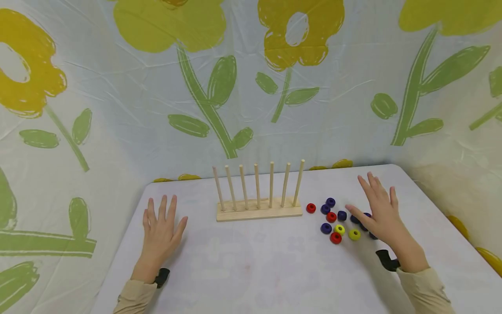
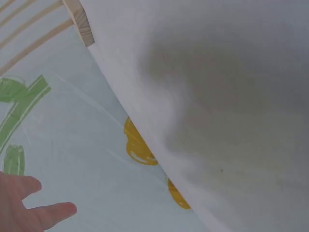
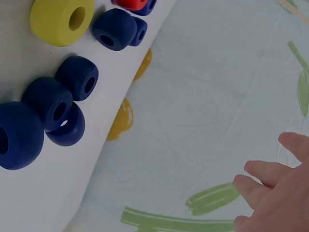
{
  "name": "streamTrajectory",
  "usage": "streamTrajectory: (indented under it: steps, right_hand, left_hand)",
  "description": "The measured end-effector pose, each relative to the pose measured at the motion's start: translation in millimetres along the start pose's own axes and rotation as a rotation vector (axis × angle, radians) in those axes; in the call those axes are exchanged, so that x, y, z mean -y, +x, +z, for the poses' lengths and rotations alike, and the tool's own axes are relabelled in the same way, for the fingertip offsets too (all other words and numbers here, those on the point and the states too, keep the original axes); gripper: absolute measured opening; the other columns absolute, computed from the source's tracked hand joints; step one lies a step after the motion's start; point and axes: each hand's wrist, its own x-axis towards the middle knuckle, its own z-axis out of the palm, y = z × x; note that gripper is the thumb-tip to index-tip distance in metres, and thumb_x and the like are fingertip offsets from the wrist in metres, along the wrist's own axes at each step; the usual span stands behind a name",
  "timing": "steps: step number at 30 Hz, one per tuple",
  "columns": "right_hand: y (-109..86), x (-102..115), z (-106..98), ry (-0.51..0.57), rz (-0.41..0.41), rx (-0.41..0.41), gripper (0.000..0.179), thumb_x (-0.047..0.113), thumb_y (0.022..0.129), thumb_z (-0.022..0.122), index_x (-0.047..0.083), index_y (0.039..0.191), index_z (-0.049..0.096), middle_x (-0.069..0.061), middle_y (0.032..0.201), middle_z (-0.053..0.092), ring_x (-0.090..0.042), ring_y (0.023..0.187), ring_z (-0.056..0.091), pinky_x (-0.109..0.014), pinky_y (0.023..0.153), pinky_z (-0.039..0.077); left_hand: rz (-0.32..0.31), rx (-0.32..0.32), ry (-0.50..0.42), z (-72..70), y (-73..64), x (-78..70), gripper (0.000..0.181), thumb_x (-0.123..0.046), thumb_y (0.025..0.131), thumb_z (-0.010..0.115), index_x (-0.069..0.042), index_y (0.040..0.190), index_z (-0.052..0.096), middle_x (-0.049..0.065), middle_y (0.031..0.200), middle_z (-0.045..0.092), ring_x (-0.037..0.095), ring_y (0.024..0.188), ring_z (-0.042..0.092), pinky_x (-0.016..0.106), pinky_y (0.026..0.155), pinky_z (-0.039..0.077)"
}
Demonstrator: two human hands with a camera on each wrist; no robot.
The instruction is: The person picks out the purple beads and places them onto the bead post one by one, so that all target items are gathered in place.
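Observation:
A wooden rack [image 1: 251, 214] with several upright bare pegs stands at the back middle of the table. Right of it lie loose beads: several blue ones, among them a blue bead [image 3: 76, 77], some red ones such as a red bead [image 1: 311, 208], and a yellow bead [image 1: 354, 230] beside another yellow one. My left hand [image 1: 158, 233] is held over the table left of the rack, fingers spread, holding nothing. Above the right-hand beads hovers my right hand [image 1: 381, 213], also spread and holding nothing; it hides part of some blue beads.
The white table [image 1: 243, 270] has rounded back corners. Behind it and at its sides hangs a cloth [image 1: 337, 96] printed with yellow flowers and green leaves. A black wrist strap piece [image 1: 387, 261] shows below the right hand, another [image 1: 162, 277] by the left wrist.

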Motion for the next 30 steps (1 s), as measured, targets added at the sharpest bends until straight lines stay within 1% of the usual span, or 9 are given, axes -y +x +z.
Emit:
streamTrajectory:
  steps: [6, 12, 15, 16, 17, 20, 23, 26, 30]
  right_hand:
    - [2.6, -13.4, -4.8, 0.145, 0.015, -0.084, 0.078, 0.025, 0.095, 0.067, 0.001, 0.156, 0.024, -0.03, 0.159, 0.019, -0.043, 0.148, 0.013, -0.059, 0.117, -0.013]
    - [-0.3, -25.0, -11.8, 0.279, 0.127, -0.115, 0.072, 0.018, 0.097, 0.064, 0.005, 0.157, 0.026, -0.028, 0.157, 0.025, -0.05, 0.145, 0.015, -0.062, 0.118, 0.0]
    - [-5.1, -33.0, -12.2, 0.322, 0.199, -0.113, 0.069, 0.02, 0.099, 0.061, 0.01, 0.158, 0.026, -0.027, 0.156, 0.028, -0.042, 0.147, 0.018, -0.069, 0.114, 0.009]
    - [-6.5, -35.8, -11.7, 0.33, 0.212, -0.112, 0.067, 0.021, 0.1, 0.06, 0.011, 0.158, 0.026, -0.027, 0.156, 0.03, -0.032, 0.148, 0.022, -0.068, 0.114, 0.011]
    - [-7.8, -38.6, -11.0, 0.341, 0.222, -0.115, 0.066, 0.021, 0.101, 0.059, 0.011, 0.157, 0.028, -0.027, 0.155, 0.031, -0.021, 0.148, 0.025, -0.066, 0.115, 0.013]
    - [-11.5, -47.7, -7.0, 0.384, 0.215, -0.135, 0.058, 0.017, 0.101, 0.058, 0.005, 0.153, 0.034, -0.022, 0.151, 0.041, 0.008, 0.135, 0.033, -0.034, 0.121, 0.019]
    - [-14.6, -56.6, -1.3, 0.446, 0.192, -0.154, 0.051, 0.01, 0.101, 0.058, -0.003, 0.147, 0.04, -0.001, 0.142, 0.051, 0.015, 0.122, 0.041, -0.006, 0.105, 0.028]
    - [-17.3, -63.7, 4.1, 0.498, 0.202, -0.14, 0.046, 0.009, 0.101, 0.057, -0.006, 0.142, 0.044, 0.017, 0.132, 0.053, 0.012, 0.118, 0.046, -0.002, 0.094, 0.035]
    - [-21.9, -70.3, 8.3, 0.493, 0.271, -0.065, 0.044, 0.019, 0.104, 0.054, -0.005, 0.14, 0.048, 0.021, 0.127, 0.054, 0.014, 0.114, 0.045, -0.001, 0.087, 0.038]
  left_hand:
    - [-0.01, -0.039, -0.103, 7.3, 3.4, -0.4, 0.066, -0.039, 0.103, 0.047, 0.001, 0.153, 0.03, 0.03, 0.153, 0.03, 0.053, 0.144, 0.004, 0.07, 0.11, 0.006]
    - [-0.092, -0.015, -0.343, 14.6, 5.4, -3.0, 0.062, -0.027, 0.102, 0.052, 0.006, 0.15, 0.031, 0.031, 0.15, 0.034, 0.055, 0.142, 0.01, 0.072, 0.107, 0.007]
    - [-0.139, 0.009, -0.451, 18.3, 5.9, -4.1, 0.06, -0.022, 0.101, 0.054, 0.008, 0.149, 0.032, 0.034, 0.149, 0.033, 0.058, 0.14, 0.014, 0.074, 0.106, 0.008]
    - [-0.155, 0.019, -0.485, 19.4, 6.1, -4.5, 0.06, -0.021, 0.101, 0.054, 0.009, 0.149, 0.032, 0.035, 0.149, 0.032, 0.059, 0.139, 0.015, 0.075, 0.106, 0.009]
    - [-0.171, 0.031, -0.518, 20.4, 6.4, -5.0, 0.06, -0.021, 0.101, 0.055, 0.008, 0.149, 0.032, 0.035, 0.15, 0.032, 0.058, 0.14, 0.016, 0.075, 0.107, 0.01]
    - [-0.221, 0.07, -0.6, 24.5, 8.3, -6.6, 0.06, -0.023, 0.102, 0.055, 0.005, 0.151, 0.032, 0.03, 0.153, 0.032, 0.05, 0.142, 0.021, 0.07, 0.111, 0.015]
    - [-0.272, 0.1, -0.677, 28.9, 11.7, -9.0, 0.058, -0.025, 0.103, 0.055, 0.003, 0.15, 0.035, 0.024, 0.152, 0.038, 0.042, 0.142, 0.031, 0.06, 0.114, 0.024]
    - [-0.323, 0.105, -0.787, 34.1, 15.0, -10.8, 0.054, -0.022, 0.103, 0.056, 0.004, 0.148, 0.039, 0.024, 0.148, 0.044, 0.039, 0.138, 0.039, 0.045, 0.114, 0.033]
    - [-0.362, 0.106, -0.978, 42.8, 19.3, -12.6, 0.051, -0.011, 0.101, 0.058, 0.009, 0.145, 0.039, 0.029, 0.144, 0.046, 0.042, 0.134, 0.044, 0.016, 0.102, 0.042]
